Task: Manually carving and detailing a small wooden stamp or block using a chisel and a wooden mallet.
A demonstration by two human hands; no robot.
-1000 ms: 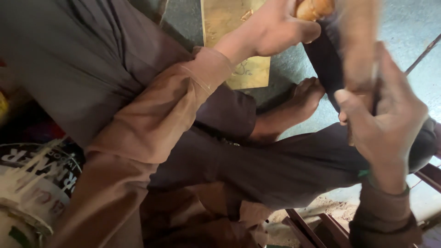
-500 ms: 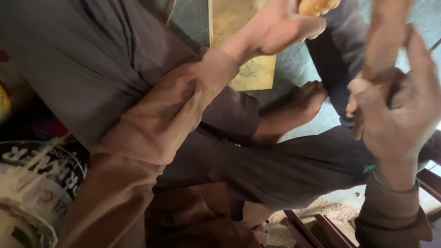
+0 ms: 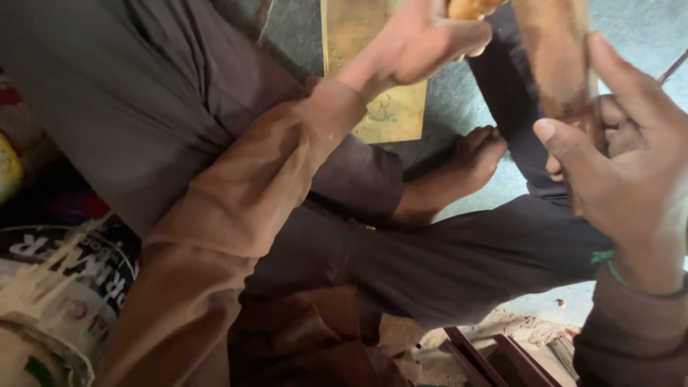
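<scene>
Nearest the camera, a paint-streaked bucket (image 3: 50,301) sits by the person's knee, bare foot (image 3: 466,161) tucked under crossed legs. Right hand (image 3: 631,179) is closed around a flat, rough brown wooden strip (image 3: 555,57), thumb pressed on its face, apparently to hold it upright. Farther out, left hand (image 3: 423,43) pinches a yellow-orange piece (image 3: 469,7) at the frame's top edge, above a flat brass-coloured plate (image 3: 373,72) lying on the grey floor.

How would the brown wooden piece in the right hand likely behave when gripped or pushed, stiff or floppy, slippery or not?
The wooden piece probably stays stiff: it stands straight above the right hand, with no sag. Its dull, rough-looking surface suggests little slip. It seems fairly light, since the fingers hold it loosely, though blur hides detail.
</scene>
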